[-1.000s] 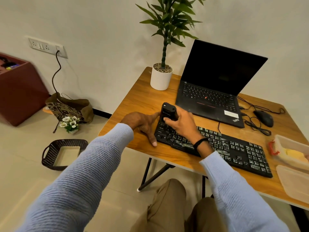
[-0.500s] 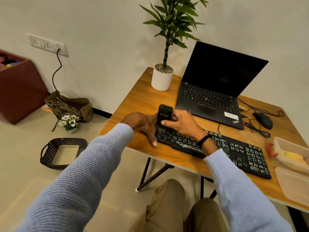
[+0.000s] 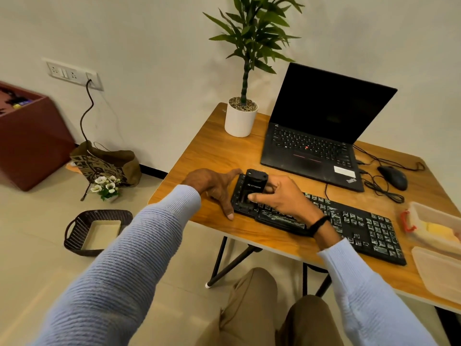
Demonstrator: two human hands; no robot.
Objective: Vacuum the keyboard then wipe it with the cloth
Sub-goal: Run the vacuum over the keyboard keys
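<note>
Vacuum at the keyboard's left end, most keys unswept.

The keyboard [image 3: 324, 221] runs from frame centre toward lower right; the right hand [image 3: 282, 196] grips the vacuum [image 3: 254, 186], the left hand [image 3: 214, 186] lies spread, bracing beside it on the worktop [image 3: 212, 156].

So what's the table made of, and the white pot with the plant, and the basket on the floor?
The table looks like wood, or a wood-patterned coating: orange-brown with streaky grain and a soft shine. The white pot looks like smooth ceramic or plastic; I can't tell which. The basket looks woven, like dark wicker or plastic strands, because its sides show criss-cross ridges.
</note>
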